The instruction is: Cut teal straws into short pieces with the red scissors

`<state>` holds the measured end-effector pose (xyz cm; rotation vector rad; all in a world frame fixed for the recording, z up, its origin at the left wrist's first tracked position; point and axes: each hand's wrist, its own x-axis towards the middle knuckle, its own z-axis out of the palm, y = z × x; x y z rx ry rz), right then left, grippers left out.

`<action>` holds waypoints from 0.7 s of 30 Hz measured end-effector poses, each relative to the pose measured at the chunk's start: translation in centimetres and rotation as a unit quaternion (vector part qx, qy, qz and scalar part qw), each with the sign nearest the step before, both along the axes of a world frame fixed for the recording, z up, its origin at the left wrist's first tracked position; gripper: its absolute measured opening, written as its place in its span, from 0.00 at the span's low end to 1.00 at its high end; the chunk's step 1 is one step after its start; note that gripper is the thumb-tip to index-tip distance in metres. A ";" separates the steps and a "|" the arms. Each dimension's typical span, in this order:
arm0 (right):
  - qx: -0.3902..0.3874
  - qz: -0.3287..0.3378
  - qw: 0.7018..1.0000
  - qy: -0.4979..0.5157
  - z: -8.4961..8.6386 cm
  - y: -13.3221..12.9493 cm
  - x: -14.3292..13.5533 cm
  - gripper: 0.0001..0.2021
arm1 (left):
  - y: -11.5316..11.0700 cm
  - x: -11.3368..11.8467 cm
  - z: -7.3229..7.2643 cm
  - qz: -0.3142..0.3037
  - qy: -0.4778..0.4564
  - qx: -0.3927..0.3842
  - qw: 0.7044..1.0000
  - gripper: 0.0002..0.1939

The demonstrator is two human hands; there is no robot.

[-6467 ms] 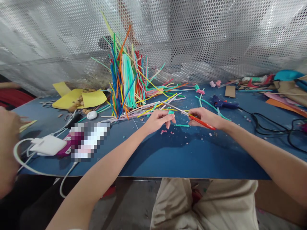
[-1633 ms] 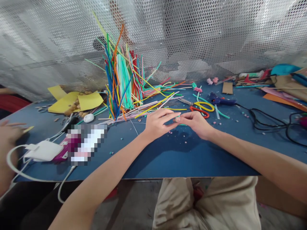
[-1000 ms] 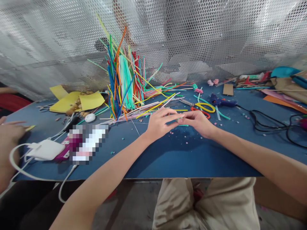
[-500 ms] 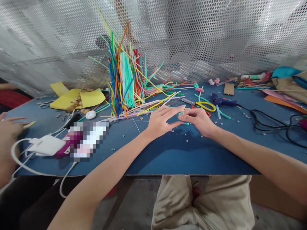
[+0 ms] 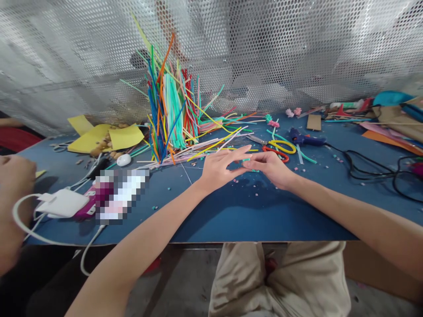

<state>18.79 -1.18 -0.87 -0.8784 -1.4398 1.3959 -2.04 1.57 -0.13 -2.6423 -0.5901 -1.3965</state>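
Over the blue table, both hands meet at a short teal piece of pipe cleaner [image 5: 246, 161], largely covered by fingers. My left hand [image 5: 218, 169] reaches in from the left, its thumb and long fingers closing on the piece from either side. My right hand [image 5: 276, 171] pinches the same piece between thumb and index finger. Just behind the right hand lie scissors with yellow handles [image 5: 283, 146] and a red-handled pair [image 5: 275, 154]. Tiny pink and teal scraps [image 5: 256, 194] dot the tabletop below the hands.
Many coloured pipe cleaners [image 5: 173, 115] stand bundled behind the left hand. To the right are a blue glue gun [image 5: 309, 140] and black cable [image 5: 355, 169]. Left are a white charger [image 5: 64, 202], a blurred-out phone [image 5: 124, 196], yellow paper [image 5: 127, 136] and another person's hand [image 5: 15, 189].
My right thumb and index finger have shifted slightly left, closer to the left fingertips, covering more of the teal piece. The other person's hand at left has curled and risen.
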 end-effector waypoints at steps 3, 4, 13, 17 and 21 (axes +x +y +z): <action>-0.005 0.006 1.000 0.014 0.1 -0.1 -0.1 0.16 | -0.1 0.1 0.2 -0.010 -0.016 -0.001 1.000 0.34; -0.004 0.004 1.000 0.022 0.2 -0.1 -0.1 0.15 | -0.1 0.1 0.2 -0.008 -0.023 -0.001 1.000 0.35; 0.020 0.017 0.998 0.051 0.1 0.3 0.2 0.14 | 0.2 -0.1 0.0 0.021 -0.029 -0.003 0.999 0.41; 0.017 0.026 0.999 0.040 0.0 0.2 0.2 0.16 | 0.2 -0.2 0.1 0.030 -0.022 0.006 0.999 0.42; 0.019 0.023 0.999 0.030 0.1 0.0 0.1 0.17 | 0.2 -0.1 0.0 0.025 -0.015 0.008 1.000 0.43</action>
